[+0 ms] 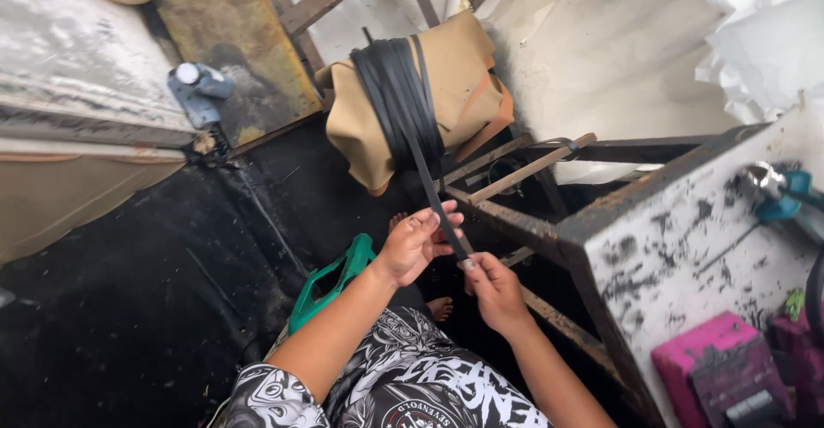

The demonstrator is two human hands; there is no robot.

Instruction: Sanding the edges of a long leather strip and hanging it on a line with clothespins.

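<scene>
Nearest, two hands pinch one black strap (pixel 433 200): the left hand (pixel 415 241) closes its fingers around it higher up, the right hand (pixel 493 289) grips it just below. One green plastic piece (pixel 330 280) lies beside the left forearm. Two pink blocks (pixel 717 368) sit on the white workbench (pixel 678 256). Farther off, the strap runs up to one black coil (pixel 399 93) wrapped around a tan bundle (pixel 459 76).

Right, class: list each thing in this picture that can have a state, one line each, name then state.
black strap: pulled taut from the coil, pinched in both hands
strap coil: wound around the tan bundle
left hand: closed on the strap
right hand: closed on the strap, lower down
tan bundle: folded, leaning on the frame
green handle: lying by the knee
</scene>
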